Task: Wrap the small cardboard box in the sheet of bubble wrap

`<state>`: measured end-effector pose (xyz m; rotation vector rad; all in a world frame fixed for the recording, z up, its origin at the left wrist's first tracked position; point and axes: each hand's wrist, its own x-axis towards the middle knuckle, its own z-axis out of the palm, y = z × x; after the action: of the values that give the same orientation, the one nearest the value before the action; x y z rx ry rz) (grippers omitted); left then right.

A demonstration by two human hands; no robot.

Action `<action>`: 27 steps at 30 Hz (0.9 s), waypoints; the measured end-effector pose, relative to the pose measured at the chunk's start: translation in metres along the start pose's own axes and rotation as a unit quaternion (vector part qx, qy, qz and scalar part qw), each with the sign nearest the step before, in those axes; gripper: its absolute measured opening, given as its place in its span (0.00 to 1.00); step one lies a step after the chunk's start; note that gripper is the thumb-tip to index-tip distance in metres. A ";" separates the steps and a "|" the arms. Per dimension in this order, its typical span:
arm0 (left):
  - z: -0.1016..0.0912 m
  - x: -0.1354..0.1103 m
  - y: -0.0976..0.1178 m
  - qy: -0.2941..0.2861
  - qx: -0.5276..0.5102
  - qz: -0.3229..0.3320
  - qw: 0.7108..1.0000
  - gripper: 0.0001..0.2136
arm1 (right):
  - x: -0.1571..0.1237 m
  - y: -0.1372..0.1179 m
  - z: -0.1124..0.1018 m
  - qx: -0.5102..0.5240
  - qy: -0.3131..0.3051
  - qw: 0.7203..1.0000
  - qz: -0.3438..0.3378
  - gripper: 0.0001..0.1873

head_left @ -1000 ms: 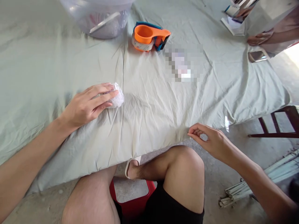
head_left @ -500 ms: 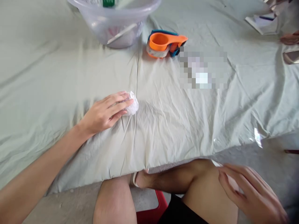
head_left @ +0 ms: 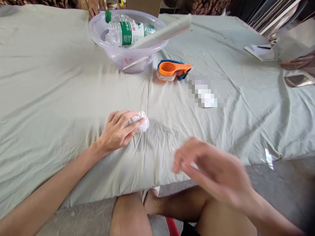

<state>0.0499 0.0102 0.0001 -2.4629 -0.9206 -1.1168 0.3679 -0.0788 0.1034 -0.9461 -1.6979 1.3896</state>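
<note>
My left hand (head_left: 119, 129) rests on the cloth-covered table, its fingers closed over a small bundle (head_left: 143, 123) in clear, crinkled bubble wrap. The bundle lies on the cloth, its left part hidden under the fingers. Blurred by motion, my right hand (head_left: 209, 167) hangs over the table's front edge, apart from the bundle. Its fingers curl toward the thumb in a pinch; what is between the tips, if anything, is too smeared to make out. Farther back stands an orange and blue tape dispenser (head_left: 173, 69) with a roll of tape in it.
A translucent purple basin (head_left: 137, 62) holds plastic bottles (head_left: 128, 32) and a rolled clear sheet (head_left: 169, 29). Right of the dispenser lies a pixelated pale item (head_left: 206, 95). A phone (head_left: 297, 79) is at the far right. A clear strip (head_left: 269, 159) hangs at the front edge. Another person's hand (head_left: 93, 8) shows behind the basin.
My right hand has risen from beside my knee and moved left over the table edge. My left hand stays on the bundle. The view has tilted up, showing more of the basin.
</note>
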 end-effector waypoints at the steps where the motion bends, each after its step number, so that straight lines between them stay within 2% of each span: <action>1: 0.000 0.001 0.001 -0.006 -0.003 0.003 1.000 0.21 | 0.033 0.002 0.003 0.062 -0.028 0.998 0.000 0.05; 3: 0.000 0.003 0.003 -0.013 -0.023 0.015 1.000 0.19 | 0.088 0.005 0.008 0.160 -0.089 0.983 0.034 0.11; 5: 0.000 0.005 0.003 -0.011 -0.040 0.024 0.999 0.16 | 0.121 0.010 0.012 0.215 -0.168 0.959 0.073 0.14; 7: 0.001 0.007 0.002 -0.001 -0.052 0.022 0.998 0.12 | 0.135 0.013 0.015 0.261 -0.248 0.927 0.100 0.15; 9: 0.001 0.007 0.001 0.010 -0.063 0.017 0.998 0.11 | 0.139 0.016 0.016 0.272 -0.289 0.911 0.110 0.15; 11: 0.002 0.007 0.000 0.022 -0.072 0.015 0.997 0.09 | 0.142 0.017 0.016 0.227 -0.258 0.933 0.109 0.16; 14: 0.003 0.006 -0.002 0.037 -0.077 0.017 0.996 0.06 | 0.148 0.016 0.014 0.162 -0.159 0.967 0.117 0.20; 18: 0.005 0.004 -0.003 0.049 -0.103 0.000 0.993 0.06 | 0.151 0.016 0.011 0.150 -0.107 0.974 0.132 0.24; 20: 0.006 0.004 -0.003 0.052 -0.109 -0.003 0.993 0.07 | 0.148 0.020 0.013 0.102 -0.083 0.985 0.108 0.22; 23: 0.007 0.003 -0.003 0.059 -0.108 0.000 0.992 0.08 | 0.146 0.028 0.020 -0.002 -0.019 0.999 0.035 0.15; 27: 0.007 0.003 -0.003 0.065 -0.105 0.004 0.992 0.08 | 0.155 0.037 0.024 -0.089 -0.012 0.996 -0.028 0.10</action>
<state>0.0531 0.0174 -0.0019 -2.5153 -0.7912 -1.4197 0.2784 0.0529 0.0773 -0.9735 -1.8763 1.2330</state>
